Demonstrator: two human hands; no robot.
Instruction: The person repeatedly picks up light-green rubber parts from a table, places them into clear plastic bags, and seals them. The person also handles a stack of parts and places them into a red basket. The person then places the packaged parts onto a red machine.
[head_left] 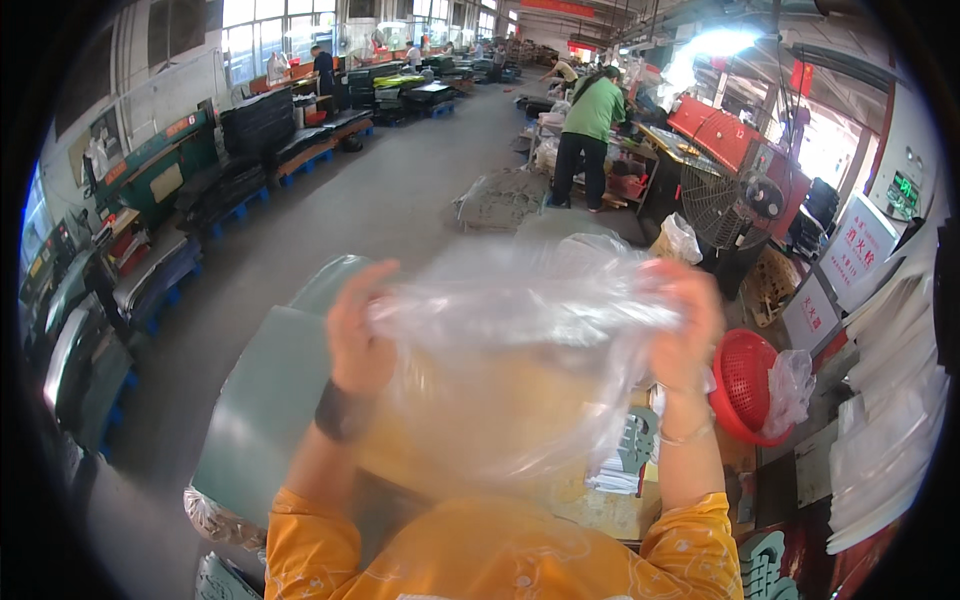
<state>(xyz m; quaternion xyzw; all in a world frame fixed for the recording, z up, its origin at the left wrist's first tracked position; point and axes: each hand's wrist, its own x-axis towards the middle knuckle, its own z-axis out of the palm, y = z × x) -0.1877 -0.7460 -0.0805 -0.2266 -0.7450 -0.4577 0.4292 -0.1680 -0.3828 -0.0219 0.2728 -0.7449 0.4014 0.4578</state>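
I hold a clear thin plastic bag [515, 340] up in front of me with both hands. My left hand [357, 335] grips its left upper edge, and my right hand [688, 325] grips its right upper edge. The bag is stretched between them and hangs down, blurred, over a brown work surface [590, 500]. My orange sleeves show at the bottom. A dark band sits on my left wrist and a thin bracelet on my right.
A red plastic basket [742, 385] sits to my right beside a crumpled clear bag [790, 390]. Grey-green sheets [260, 420] lie at my left. A floor fan [722, 208] stands behind. A person in a green top [590, 135] works at a far table. Pallets line the left aisle.
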